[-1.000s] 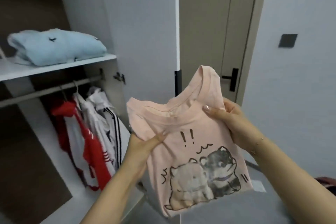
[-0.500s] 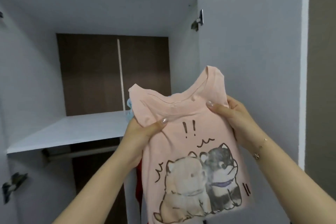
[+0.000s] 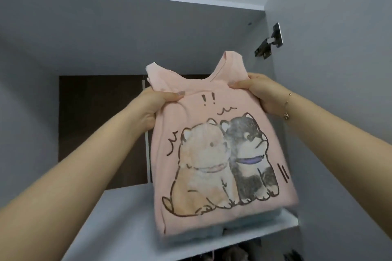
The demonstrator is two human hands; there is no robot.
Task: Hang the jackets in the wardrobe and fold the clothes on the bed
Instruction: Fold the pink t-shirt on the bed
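One folded pink T-shirt point(image 3: 214, 154) fills the middle of the head view, held up in front of the open wardrobe. Its fabric is pale salmon pink with a ribbed round neckline at the top, one shoulder corner poking up higher on the right than on the left. The front carries a drawn print of two seated puppies side by side: a cream one on the left with a faint pink collar, and a grey-black one on the right with a purple collar. Two exclamation marks and a few short squiggle strokes sit above and beside them. The lower edge is blurred.

The left hand point(image 3: 156, 105) pinches the shirt's upper left corner, thumb on the front and fingers behind the cloth. The right hand point(image 3: 259, 91) grips the upper right corner the same way, thumb across the front; a thin bracelet point(image 3: 286, 108) circles that wrist. Both arms reach forward and up.

The shirt hangs over the near right part of the white shelf point(image 3: 118, 218) inside the wardrobe, its bottom edge down at shelf level. Under that edge a light blue folded garment point(image 3: 250, 221) shows as a narrow strip lying on the shelf; whether the shirt touches it cannot be told. The compartment has grey side walls and a dark brown back panel point(image 3: 99, 129). One metal hinge point(image 3: 269, 43) sits on the right wall, far up. Below the shelf, at the lower right, dim shapes of hanging clothes point(image 3: 239, 253) appear, too dark to count.
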